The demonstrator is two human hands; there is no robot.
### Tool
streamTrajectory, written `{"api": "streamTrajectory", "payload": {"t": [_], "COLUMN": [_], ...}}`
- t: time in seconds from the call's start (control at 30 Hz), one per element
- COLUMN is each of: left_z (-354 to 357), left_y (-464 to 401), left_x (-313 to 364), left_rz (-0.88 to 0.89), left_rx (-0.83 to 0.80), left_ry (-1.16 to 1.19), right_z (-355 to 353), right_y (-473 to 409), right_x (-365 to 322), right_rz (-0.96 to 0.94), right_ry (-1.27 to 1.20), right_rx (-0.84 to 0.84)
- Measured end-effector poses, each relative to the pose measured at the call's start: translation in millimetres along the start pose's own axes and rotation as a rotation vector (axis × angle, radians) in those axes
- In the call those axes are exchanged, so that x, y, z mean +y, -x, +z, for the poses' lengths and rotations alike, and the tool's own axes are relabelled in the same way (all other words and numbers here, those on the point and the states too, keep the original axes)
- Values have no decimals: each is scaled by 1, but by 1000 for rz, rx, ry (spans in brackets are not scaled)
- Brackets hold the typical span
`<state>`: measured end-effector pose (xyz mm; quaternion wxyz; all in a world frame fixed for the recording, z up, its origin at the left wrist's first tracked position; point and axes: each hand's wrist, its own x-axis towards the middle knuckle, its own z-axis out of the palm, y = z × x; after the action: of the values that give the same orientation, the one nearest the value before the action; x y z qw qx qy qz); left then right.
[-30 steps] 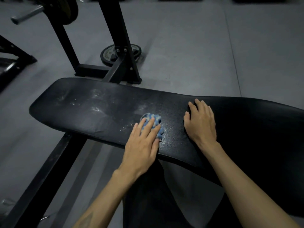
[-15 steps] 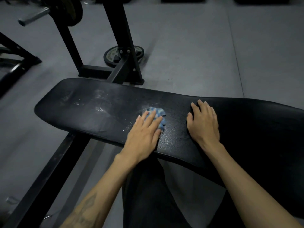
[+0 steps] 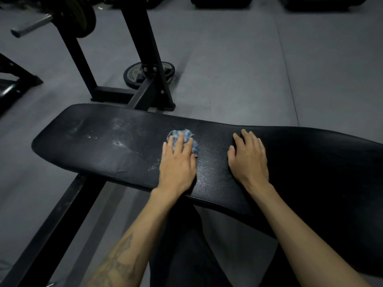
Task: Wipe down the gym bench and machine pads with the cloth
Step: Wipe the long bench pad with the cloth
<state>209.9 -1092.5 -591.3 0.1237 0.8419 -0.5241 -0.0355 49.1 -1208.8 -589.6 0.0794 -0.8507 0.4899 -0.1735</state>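
the floor (image 3: 238,59) is showing as grey matting with a seam running down its right part. the bench (image 3: 300,162) is lying across the view, a long black padded top with a pebbled skin; its left end is rounded and is carrying pale smears and small bright droplets, while the patch between the two hands is shining wet. a black frame (image 3: 143,48) is standing beyond the far edge of the bench, its two uprights joining a low bar on the floor, and a black rail (image 3: 51,220) is running from under the near edge toward the bottom left. a weight plate (image 3: 132,74) is lying flat on the floor behind the right upright. dark trousers (image 3: 182,255) are showing below the near edge.

the left hand (image 3: 178,162) is lying palm down near the middle of the bench top, fingers straight and slightly spread, pressing on the cloth (image 3: 182,134). the cloth is a small crumpled wad, blue mottled with white, sitting under the fingers and poking out past the fingertips toward the far edge and a little to the right of them. the right hand (image 3: 249,158) is resting flat on the bare bench just to the right, fingers relaxed and holding nothing, apart from the cloth.
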Motion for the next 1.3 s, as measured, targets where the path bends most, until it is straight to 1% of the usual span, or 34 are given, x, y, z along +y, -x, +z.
{"api": "streamTrajectory", "payload": {"t": [0.07, 0.13, 0.17, 0.23, 0.3, 0.33, 0.37, 0.43, 0.5, 0.53, 0.6, 0.67, 0.7, 0.83, 0.9, 0.93, 1.0, 1.07, 1.1, 1.2, 1.23, 1.3], "left_z": [1, 0, -2, -4, -3, -2, 0, 1, -1, -1, -3, -2, 0, 0, -2, -2, -2, -1, 1, 5, 3, 1], "left_y": [6, 6, 0, -15, -25, -26, -23, -17, -19, -25, -39, -44, -43, -28, -39, -50, -72, -79, -75, -65, -69, -89], "left_x": [11, 5, -2, -13, -8, -1, 6, 12, 2, -4, -10, -1, 7, 14, 5, 1, 0, 11, 16, 12, 5, -5], "left_rz": [85, 173, 176, 98, 9, -2, 17, 113, 190, 188, 94, 3, 0, 177, 221, 204, 117, 54, 65, 222, 238, 172], "left_rx": [-6, -27, -34, -32, -24, -19, -16, -28, -45, -57, -32, -2, -3, -43, -54, -62, -70, -55, -54, -73, -86, -88], "left_ry": [-9, -21, -20, -16, -26, -33, -33, -15, -25, -27, -20, -33, -38, 3, -1, -2, -4, -26, -26, -11, -5, 3], "right_z": [-2, -2, -2, -2, -1, -1, -2, -2, -2, -1, 0, 0, 0, 1, 1, 0, 0, 1, 2, 3, 3, 3], "right_y": [0, 0, 0, 0, 0, 0, 0, 0, 0, 0, -1, 0, 0, -2, -3, -3, -1, 1, 2, 2, 2, 2], "right_x": [-1, -1, 0, 0, 0, 0, 0, -1, -1, 0, 1, 0, 0, -1, -2, -3, -3, -3, -3, -3, -3, -2], "right_rz": [1, 4, 3, 1, 2, 3, 4, 2, -1, -1, -2, -1, -6, -29, -39, -43, -48, -52, -55, -61, -57, -48], "right_ry": [9, 15, 14, 2, -6, -2, 5, 19, 21, 16, 6, 10, 19, 62, 82, 80, 67, 63, 65, 69, 67, 69], "right_rx": [-21, -29, -26, -16, -16, -21, -26, -26, -23, -24, -15, -6, -9, -16, -8, 0, 8, 5, 3, 28, 35, 41]}}
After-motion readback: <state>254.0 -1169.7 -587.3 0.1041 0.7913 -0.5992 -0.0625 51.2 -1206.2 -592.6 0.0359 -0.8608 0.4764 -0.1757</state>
